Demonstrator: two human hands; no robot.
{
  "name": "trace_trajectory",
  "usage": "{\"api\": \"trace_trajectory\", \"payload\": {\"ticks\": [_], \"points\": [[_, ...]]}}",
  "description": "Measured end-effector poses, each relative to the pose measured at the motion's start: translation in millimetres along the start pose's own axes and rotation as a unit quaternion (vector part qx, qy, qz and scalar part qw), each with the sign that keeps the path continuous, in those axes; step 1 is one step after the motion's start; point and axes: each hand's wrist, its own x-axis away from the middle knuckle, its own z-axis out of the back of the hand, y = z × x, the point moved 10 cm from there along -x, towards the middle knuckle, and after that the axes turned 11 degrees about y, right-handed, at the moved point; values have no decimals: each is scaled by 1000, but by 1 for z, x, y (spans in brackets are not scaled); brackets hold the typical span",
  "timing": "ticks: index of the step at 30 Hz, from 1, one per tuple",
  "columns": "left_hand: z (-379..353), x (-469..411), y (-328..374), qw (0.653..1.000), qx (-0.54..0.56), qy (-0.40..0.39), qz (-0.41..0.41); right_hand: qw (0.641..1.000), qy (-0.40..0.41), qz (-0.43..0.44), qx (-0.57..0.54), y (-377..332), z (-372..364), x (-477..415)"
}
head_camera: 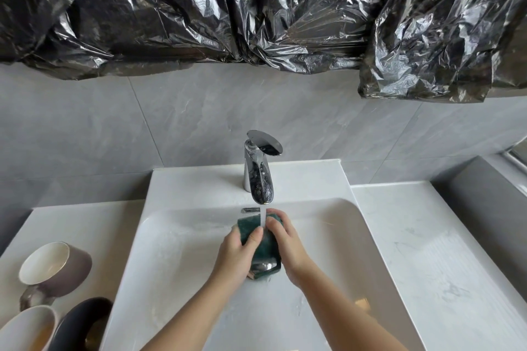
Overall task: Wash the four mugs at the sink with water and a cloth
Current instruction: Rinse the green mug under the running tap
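A: where's the cloth (251,226) at?
B: dark green, soaked, under the tap (258,168) stream over the sink (182,236). left grip (239,248) and right grip (285,242) both squeeze it. brown mug (71,265), white mug (25,325), dark mug (77,319) on the left desk (94,225).

My left hand (239,253): forearm in from 7 o'clock, fingers curled on the cloth (251,226). My right hand (288,245): from 5 o'clock, same grip.

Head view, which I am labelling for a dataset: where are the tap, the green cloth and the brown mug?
tap (258,177): head view, on the chrome spout.
green cloth (247,226): head view, on its upper part, left of the stream.
brown mug (71,268): head view, on its outer wall.
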Motion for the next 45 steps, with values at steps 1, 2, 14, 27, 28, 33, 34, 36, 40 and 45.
{"api": "trace_trajectory", "payload": {"ticks": [1,2,14,27,28,33,34,36,40,45], "points": [[1,0,2,999,-24,3,-24,1000,2,-28,-1,3,-1,0],[-1,0,2,999,-16,-6,-32,998,-8,-56,-4,8,-4,-1],[-6,-5,-1,992,86,-9,94,994,-3,108,13,-13,0,9],[2,-7,8,998,18,66,4,997,6,-46,-57,5,-6,4],[2,-3,13,998,11,59,-23,993,-8,-101,-67,7,-10,7],[-6,-14,-3,991,51,35,117,998,36,54,-4,-14,3,2],[-6,-14,-5,987,56,39,143,996,37,83,-2,-15,3,3],[-3,-13,3,994,39,55,90,997,27,67,-28,-13,1,6],[4,-3,13,997,11,58,-40,991,5,-129,-45,13,-11,7],[0,-10,1,993,71,45,79,998,47,35,37,-12,0,2]]}}
